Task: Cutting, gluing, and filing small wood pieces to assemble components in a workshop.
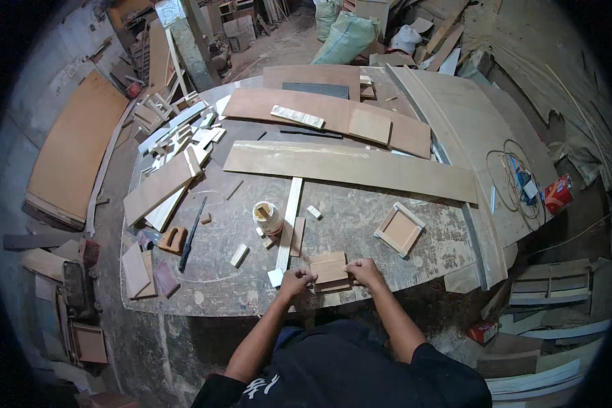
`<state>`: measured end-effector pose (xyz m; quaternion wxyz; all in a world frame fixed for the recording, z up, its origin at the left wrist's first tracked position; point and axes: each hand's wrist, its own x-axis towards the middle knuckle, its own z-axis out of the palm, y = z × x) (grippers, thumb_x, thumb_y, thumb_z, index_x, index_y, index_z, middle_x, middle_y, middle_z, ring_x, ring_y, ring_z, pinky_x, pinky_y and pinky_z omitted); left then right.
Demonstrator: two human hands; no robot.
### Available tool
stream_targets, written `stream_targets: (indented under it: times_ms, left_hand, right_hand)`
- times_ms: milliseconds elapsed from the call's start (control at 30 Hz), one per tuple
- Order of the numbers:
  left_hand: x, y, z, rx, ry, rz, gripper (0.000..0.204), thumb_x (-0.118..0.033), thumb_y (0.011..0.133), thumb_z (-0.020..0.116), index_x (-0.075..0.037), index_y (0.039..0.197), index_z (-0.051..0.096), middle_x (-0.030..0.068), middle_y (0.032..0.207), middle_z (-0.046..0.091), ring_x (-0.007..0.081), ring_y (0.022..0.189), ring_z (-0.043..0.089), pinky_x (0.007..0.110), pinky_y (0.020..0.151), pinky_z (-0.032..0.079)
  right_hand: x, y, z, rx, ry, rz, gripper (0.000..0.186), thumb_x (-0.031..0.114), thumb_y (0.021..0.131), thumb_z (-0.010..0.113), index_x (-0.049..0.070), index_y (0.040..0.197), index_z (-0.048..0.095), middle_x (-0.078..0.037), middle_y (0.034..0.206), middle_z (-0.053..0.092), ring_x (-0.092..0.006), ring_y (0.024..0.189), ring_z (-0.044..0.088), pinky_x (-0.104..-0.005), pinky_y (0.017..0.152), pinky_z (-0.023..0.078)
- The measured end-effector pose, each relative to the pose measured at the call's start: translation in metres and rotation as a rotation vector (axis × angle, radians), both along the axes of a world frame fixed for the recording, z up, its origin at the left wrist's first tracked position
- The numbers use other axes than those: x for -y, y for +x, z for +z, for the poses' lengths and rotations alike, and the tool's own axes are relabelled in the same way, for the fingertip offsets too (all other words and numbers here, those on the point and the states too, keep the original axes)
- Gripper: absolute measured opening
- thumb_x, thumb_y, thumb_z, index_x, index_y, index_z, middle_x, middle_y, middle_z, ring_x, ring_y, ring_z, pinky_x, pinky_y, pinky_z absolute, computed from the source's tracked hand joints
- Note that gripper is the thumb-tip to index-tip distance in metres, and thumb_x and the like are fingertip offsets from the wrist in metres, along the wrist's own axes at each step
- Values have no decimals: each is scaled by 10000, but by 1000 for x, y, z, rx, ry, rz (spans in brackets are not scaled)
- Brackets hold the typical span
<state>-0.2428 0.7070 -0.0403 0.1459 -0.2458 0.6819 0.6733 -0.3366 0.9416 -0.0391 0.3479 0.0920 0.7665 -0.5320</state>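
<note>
At the front edge of the worktable, a small rectangular wooden piece point(329, 268) with lines across its face is held between both hands. My left hand point(296, 280) is closed on its left side, fingertips pinching the edge. On the opposite side, my right hand point(366, 273) grips the right edge the same way. Just left of the piece, a long pale wood strip point(289, 228) runs away from me, with a short brown slat point(297, 236) beside it. An open glue-like jar point(267, 217) with a stick in it stands left of the strip. Rightward lies a small shallow wooden frame point(399, 230).
A long board point(350, 168) crosses the worktable point(251, 299), with wider panels point(326, 119) behind. Scrap wood point(177, 146) is heaped at left, near a brown handle point(173, 239) and a thin black tool point(192, 234). A coiled cord point(513, 173) lies far right.
</note>
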Motion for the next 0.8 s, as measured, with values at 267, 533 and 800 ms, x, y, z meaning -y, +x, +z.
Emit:
stream_targets:
  times_ms: [267,533,800]
  left_hand:
    - [-5,-1,8,10,-4,-2,166,-169,817,743,-25,823,661,6,758,658,86,667,574,251,639,459]
    - [1,1,4,9,-82,-17,192,-178,800,751,3,790,690,24,714,657,102,634,582,266,610,481]
    - [3,-9,26,71,-114,-60,240,-248,783,771,-21,749,699,9,672,655,73,599,562,250,558,450]
  right_hand:
    - [1,2,-11,-260,45,67,192,193,792,677,6,753,692,-43,620,629,-120,535,581,-290,476,461]
    - [4,0,-6,-158,0,60,189,182,773,671,0,727,692,-40,606,624,-111,516,565,-277,477,445]
    - [-4,-10,-9,-15,-49,47,207,228,742,730,25,780,718,-31,651,639,-112,542,560,-294,492,442]
